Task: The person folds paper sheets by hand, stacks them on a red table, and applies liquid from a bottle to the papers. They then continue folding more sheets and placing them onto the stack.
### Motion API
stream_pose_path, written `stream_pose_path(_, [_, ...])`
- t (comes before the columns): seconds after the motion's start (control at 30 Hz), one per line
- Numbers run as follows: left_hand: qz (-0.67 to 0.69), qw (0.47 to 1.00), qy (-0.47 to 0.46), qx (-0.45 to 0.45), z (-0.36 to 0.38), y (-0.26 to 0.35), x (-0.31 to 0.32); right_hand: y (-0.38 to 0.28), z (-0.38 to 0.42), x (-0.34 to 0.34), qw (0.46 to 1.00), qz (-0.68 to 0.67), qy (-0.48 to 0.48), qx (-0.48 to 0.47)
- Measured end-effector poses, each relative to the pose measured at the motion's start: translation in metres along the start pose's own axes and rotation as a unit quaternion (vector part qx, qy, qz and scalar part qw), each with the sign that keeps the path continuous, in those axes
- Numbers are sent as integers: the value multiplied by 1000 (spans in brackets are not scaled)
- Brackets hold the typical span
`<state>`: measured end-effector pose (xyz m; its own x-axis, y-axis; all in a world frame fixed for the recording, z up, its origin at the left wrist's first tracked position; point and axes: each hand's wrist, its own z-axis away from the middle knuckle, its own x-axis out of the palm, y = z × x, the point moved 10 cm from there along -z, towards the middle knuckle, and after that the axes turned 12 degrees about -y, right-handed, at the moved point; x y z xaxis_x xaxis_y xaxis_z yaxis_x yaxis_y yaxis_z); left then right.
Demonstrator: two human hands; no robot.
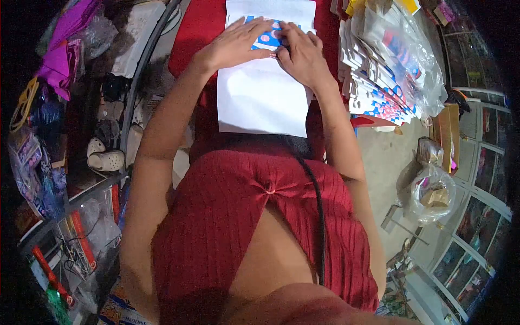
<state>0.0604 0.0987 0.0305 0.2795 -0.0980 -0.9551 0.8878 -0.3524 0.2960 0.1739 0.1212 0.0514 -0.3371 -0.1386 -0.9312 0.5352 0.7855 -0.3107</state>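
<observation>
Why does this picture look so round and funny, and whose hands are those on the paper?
A person wears a small camera on their head, so you look down their own body and arms. Its lens bends the edges, which makes everything look round. Both hands press flat on a white sheet lying on their lap: the left hand and the right hand rest on a small blue, white and pink printed piece near the sheet's top. Neither hand lifts anything. To the right sits a stack of similar printed pieces, partly covered by clear plastic.
</observation>
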Motion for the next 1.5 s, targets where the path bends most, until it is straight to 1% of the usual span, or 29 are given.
stream_pose_path(0.07, [-86,995,-18,-52,1,-10,4,7,5,-1,999,31,10,21])
stream_pose_path(0.13, [-81,995,-19,-48,2,-10,6,15,14,-14,997,-18,60,52])
stream_pose_path(0.17, [-109,991,-33,-74,3,-12,6,21,19,-12,995,-40,22,93])
stream_pose_path(0.2, [-136,985,-46,-100,3,-14,7,18,25,-18,994,-40,21,96])
stream_pose_path(0.27, [-154,981,-53,-107,0,-17,11,29,40,-3,967,-47,-134,212])
stream_pose_path(0.3, [-172,976,-60,-118,-1,-21,14,19,53,-13,964,-61,-134,222])
stream_pose_path(0.33, [-170,976,-58,-120,-5,-28,21,10,69,-18,964,-58,-136,220])
stream_pose_path(0.4, [-161,983,20,-83,-6,-32,27,-41,92,-49,997,57,-36,31])
stream_pose_path(0.43, [-157,984,17,-87,-1,-25,16,-45,108,-51,997,54,-41,29])
stream_pose_path(0.5, [11,991,-111,-71,2,-8,-4,-46,134,-43,993,-57,-98,22])
stream_pose_path(0.6, [-44,983,-148,-96,3,-9,0,-37,164,-40,991,-34,-101,84])
stream_pose_path(0.67, [-42,984,-145,-90,2,-8,-1,-38,170,-38,991,-34,-82,99])
stream_pose_path(0.73, [-42,985,-142,-87,1,-6,-3,-50,167,-32,993,-13,-93,69])
stream_pose_path(0.8, [-33,982,-160,-95,2,-7,-1,-55,160,-35,996,-41,-65,52])
stream_pose_path(0.83, [-34,982,-159,-97,3,-8,-1,-56,154,-38,994,-94,-51,20])
stream_pose_path(0.87, [-59,985,-130,-92,3,-6,-4,-61,145,-46,988,-147,-37,-13])
stream_pose_path(0.93, [-86,987,-99,-87,4,-10,10,-61,127,-65,985,-168,-7,-28])
stream_pose_path(1.0, [-151,981,25,-119,5,-25,21,-38,110,-67,935,-353,12,16])
stream_pose_path(1.07, [-130,986,16,-99,17,-10,6,-30,84,-76,939,-338,61,21])
stream_pose_path(1.13, [-128,987,30,-97,20,-8,5,-2,62,-61,927,-359,88,60])
stream_pose_path(1.17, [-120,988,45,-82,21,-10,8,0,49,-59,928,-358,89,55])
stream_pose_path(1.2, [-123,987,99,-20,29,-3,3,9,40,-54,930,-343,91,95])
stream_pose_path(1.23, [-246,964,95,-43,27,-3,11,18,32,-50,930,-328,94,136])
stream_pose_path(1.27, [-365,925,89,-65,24,1,12,24,23,-46,930,-329,95,133])
stream_pose_path(1.33, [-377,921,88,-42,28,3,10,40,13,-42,955,-220,124,157])
stream_pose_path(1.37, [-211,972,103,-12,31,-4,3,41,9,-43,962,-189,148,130])
stream_pose_path(1.4, [-38,993,114,18,33,-12,-3,47,7,-37,962,-189,150,131])
stream_pose_path(1.43, [-75,993,91,21,36,-6,-9,49,6,-36,965,-162,159,133])
stream_pose_path(1.5, [-60,995,77,8,41,-16,-9,52,3,-31,969,-123,181,112])
